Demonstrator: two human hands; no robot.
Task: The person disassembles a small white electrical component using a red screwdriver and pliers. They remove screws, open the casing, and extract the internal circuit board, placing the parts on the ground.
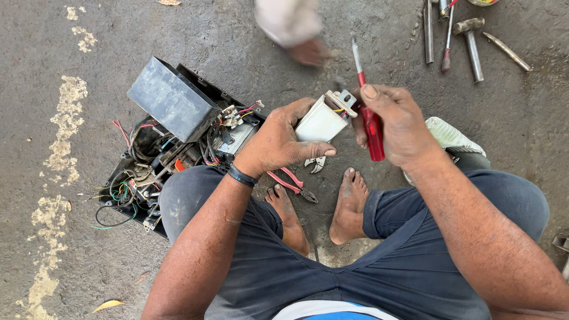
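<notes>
The person squatted barefoot on a concrete floor (pixel 71 249), and the small white box-shaped electrical unit (pixel 320 123) served as the fixed reference for everything else. The left hand (pixel 278 139) was wrapped around that unit, fingers clenched over its near side and thumb under its lower edge, holding it up in front of the knees. Just right of the unit, the right hand (pixel 397 127) was clenched around the red handle of a screwdriver (pixel 370 127), whose shaft pointed up and away past the unit's far end, where a metal bracket and a few coloured wires showed.

Left of the unit sat an opened black housing (pixel 178 148) full of loose wiring, with a grey rectangular block tipped against its top. Directly below the unit, by the feet, lay red-handled pliers (pixel 293 182). Far to the upper right of the unit lay a hammer (pixel 471 41) and several other long metal tools. Above the unit, another person's blurred hand and pale sleeve (pixel 293 26) reached toward the floor.

As a judgement, the work looked about midway: the unit appeared already out of the housing and freed, while its bracket end seemed not yet dealt with and the housing remained open with wires hanging loose.
</notes>
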